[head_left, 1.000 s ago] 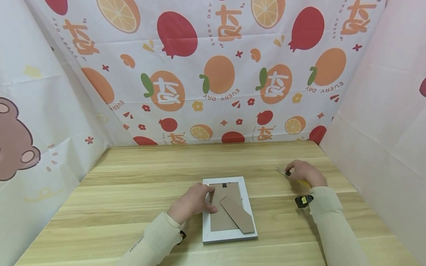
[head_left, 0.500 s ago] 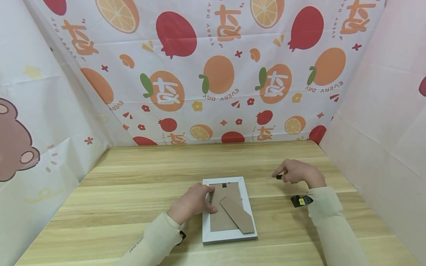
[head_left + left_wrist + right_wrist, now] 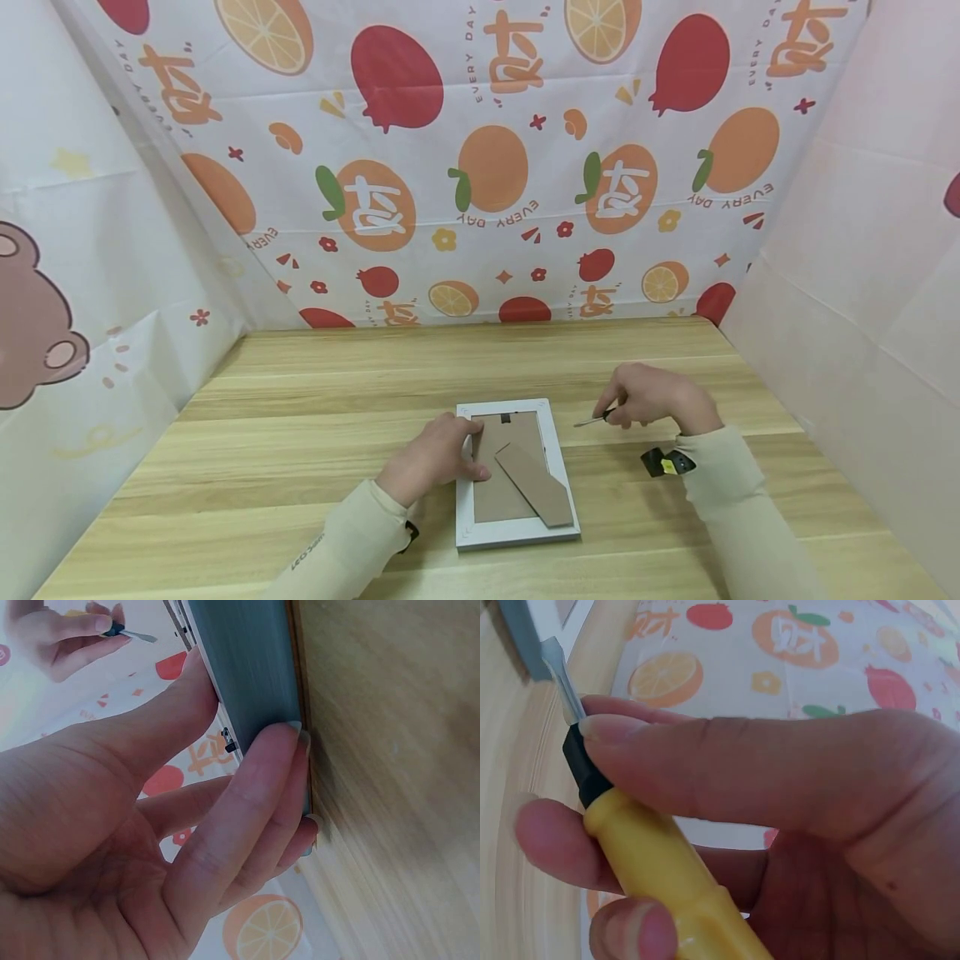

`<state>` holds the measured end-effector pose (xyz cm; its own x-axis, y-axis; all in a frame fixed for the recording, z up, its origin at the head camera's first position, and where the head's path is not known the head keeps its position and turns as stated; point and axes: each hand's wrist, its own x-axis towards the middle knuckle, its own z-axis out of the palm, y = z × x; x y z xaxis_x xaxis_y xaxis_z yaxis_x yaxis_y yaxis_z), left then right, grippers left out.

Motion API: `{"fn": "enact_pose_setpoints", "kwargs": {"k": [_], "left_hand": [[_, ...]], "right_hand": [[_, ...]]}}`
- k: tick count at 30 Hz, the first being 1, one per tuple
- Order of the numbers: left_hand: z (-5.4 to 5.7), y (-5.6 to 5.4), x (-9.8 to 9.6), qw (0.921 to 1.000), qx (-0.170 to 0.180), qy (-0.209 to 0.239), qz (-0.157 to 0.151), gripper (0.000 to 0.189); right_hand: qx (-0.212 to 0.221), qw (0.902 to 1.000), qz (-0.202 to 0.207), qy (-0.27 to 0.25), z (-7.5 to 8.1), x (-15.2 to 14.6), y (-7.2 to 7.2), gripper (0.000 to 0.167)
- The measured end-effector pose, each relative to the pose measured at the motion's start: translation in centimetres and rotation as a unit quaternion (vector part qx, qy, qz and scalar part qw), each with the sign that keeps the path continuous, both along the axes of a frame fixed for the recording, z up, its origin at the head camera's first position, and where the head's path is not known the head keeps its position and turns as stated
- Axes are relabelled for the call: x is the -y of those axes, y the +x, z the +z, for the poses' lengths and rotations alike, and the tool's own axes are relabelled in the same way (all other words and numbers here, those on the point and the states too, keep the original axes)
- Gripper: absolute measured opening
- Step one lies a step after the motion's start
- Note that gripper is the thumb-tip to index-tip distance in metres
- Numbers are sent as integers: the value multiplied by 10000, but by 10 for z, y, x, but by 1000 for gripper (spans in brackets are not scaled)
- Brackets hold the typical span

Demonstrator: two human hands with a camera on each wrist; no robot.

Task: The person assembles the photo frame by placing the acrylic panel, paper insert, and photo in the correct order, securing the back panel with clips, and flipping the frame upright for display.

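Observation:
A white picture frame (image 3: 498,496) lies back side up on the wooden table, its brown backing board and slanted stand leg (image 3: 534,487) showing. My left hand (image 3: 433,457) grips the frame's left edge. In the left wrist view several fingers (image 3: 247,787) press the grey-blue side of the frame (image 3: 251,660), with the thumb over its back. To the right of the frame, my right hand (image 3: 651,396) holds a flat-blade screwdriver (image 3: 660,847) with a yellow handle and black collar. Its blade (image 3: 588,422) points left towards the frame, apart from it.
The wooden table (image 3: 330,392) extends around the frame on all sides. A fruit-print cloth (image 3: 480,208) hangs behind it, and pale cloths stand at left and right. Black wrist devices (image 3: 667,462) sit by the sleeves.
My right hand has moved left and slightly nearer with the screwdriver, bringing the blade closer to the frame. The left hand and the picture frame have stayed in place.

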<state>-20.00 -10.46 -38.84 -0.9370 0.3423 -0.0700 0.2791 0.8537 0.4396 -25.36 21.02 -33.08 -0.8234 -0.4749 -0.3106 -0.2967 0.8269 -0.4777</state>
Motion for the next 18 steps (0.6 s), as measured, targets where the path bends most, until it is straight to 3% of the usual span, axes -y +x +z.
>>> {"fn": "enact_pose_setpoints", "kwargs": {"k": [18], "left_hand": [[-2,0,-1,10000,-12,-18,-8,53]], "right_hand": [[-639,9938,811,414,1,32,12,17]]}}
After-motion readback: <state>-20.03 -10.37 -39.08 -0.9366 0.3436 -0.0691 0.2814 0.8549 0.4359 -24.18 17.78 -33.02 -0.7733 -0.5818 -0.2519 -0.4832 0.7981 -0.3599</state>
